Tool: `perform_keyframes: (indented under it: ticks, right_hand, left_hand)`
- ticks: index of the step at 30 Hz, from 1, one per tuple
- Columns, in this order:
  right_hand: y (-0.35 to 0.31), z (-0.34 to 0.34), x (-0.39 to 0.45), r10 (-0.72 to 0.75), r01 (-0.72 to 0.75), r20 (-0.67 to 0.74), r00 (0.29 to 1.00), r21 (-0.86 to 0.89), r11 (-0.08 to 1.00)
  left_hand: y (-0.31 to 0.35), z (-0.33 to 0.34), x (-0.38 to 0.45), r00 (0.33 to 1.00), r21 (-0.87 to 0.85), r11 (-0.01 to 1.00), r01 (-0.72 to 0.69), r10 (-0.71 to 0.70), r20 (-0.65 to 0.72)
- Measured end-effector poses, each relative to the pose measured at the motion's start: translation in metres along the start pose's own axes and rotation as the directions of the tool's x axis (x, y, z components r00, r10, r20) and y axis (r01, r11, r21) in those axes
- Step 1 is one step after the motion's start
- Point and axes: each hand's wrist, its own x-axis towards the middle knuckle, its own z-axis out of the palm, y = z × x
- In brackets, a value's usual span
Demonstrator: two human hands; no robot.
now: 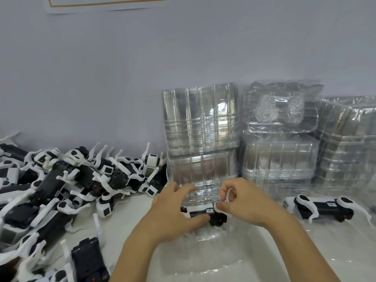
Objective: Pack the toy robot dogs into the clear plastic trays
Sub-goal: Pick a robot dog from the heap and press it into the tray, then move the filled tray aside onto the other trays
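A black and white toy robot dog (203, 213) lies across a clear plastic tray (205, 237) in front of me. My left hand (173, 210) grips the dog's body, thumb along its near side and fingers over the far side. My right hand (242, 202) pinches a white leg joint at the dog's right end. A heap of several more robot dogs (67, 186) fills the table's left side. One more dog (325, 207) lies in a clear tray at the right.
Tall stacks of empty clear trays (201, 123) stand against the wall behind my hands, with more stacks (284, 139) to the right. The white table top (132, 216) shows between the heap and the tray. A pale wall rises behind everything.
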Motion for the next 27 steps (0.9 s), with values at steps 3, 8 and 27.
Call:
perform_keyframes:
  ticks: [3, 8, 27]
  right_hand:
    - [0.001, 0.000, 0.000, -0.007, 0.007, -0.002, 1.000, 0.003, 1.000]
    - [0.002, 0.000, 0.000, -0.019, 0.019, -0.003, 1.000, 0.019, 1.000]
    - [-0.013, -0.064, -0.023, -0.050, 0.272, -0.483, 0.874, 0.402, 0.874]
  left_hand:
    - [-0.002, -0.008, -0.002, 0.991, -0.052, 0.997, -0.065, 0.070, 0.112]
    - [0.014, 0.005, -0.004, 0.971, 0.155, 0.980, -0.125, 0.089, 0.223]
    - [0.023, -0.033, -0.014, 0.961, -0.186, 0.944, -0.272, 0.256, -0.108]
